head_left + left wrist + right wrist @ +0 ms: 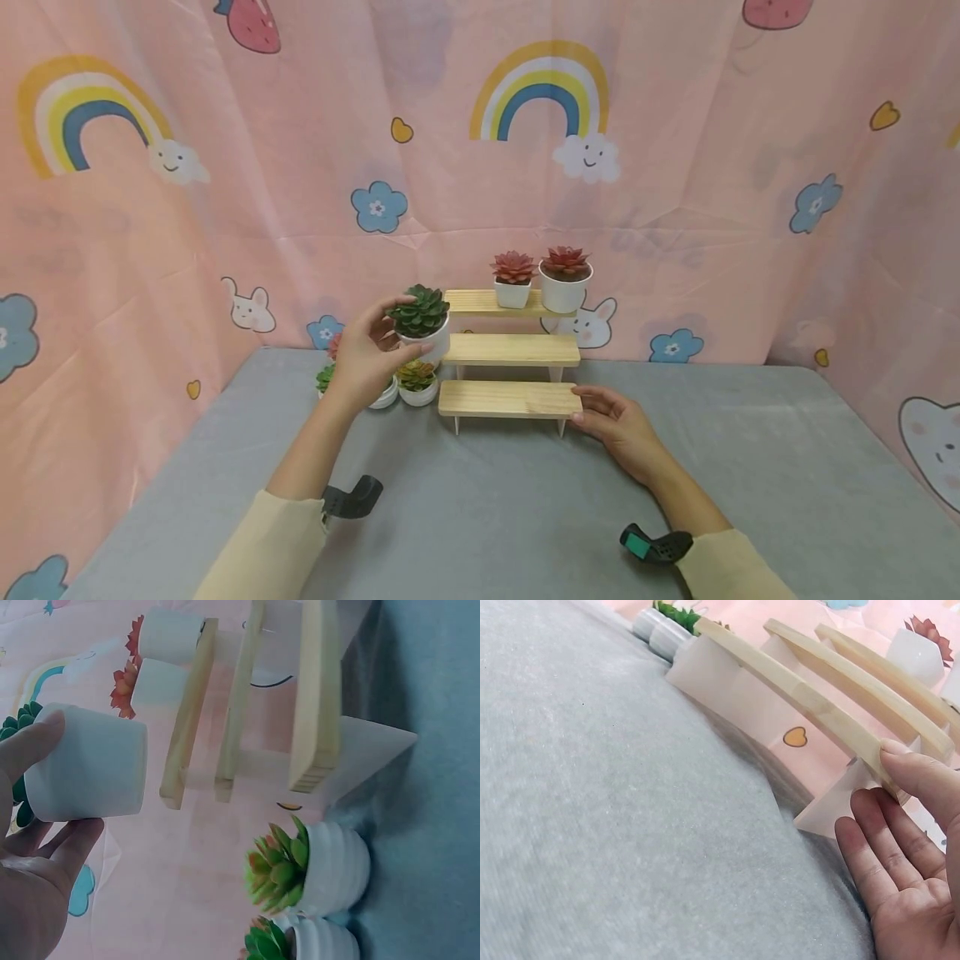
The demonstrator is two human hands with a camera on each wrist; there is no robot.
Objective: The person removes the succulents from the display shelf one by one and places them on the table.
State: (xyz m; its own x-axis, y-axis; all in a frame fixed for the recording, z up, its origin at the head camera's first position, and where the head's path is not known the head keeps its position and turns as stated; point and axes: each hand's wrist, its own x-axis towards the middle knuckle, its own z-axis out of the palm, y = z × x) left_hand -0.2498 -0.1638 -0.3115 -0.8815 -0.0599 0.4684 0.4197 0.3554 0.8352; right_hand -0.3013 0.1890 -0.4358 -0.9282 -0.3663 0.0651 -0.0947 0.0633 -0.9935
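Observation:
My left hand grips a white pot with a dark green succulent, thumb on one side and fingers on the other. It is held in the air just left of a three-tier wooden stand. At the right end of the stand's lowest board, my right hand pinches the edge, its thumb on the wood and the other fingers below. Two potted red succulents, one in a squarish pot and one in a round pot, stand on the top board's right half.
Several small potted succulents, one yellow-green, are grouped on the grey table left of the stand, partly hidden behind my left hand. A pink patterned curtain hangs behind the table.

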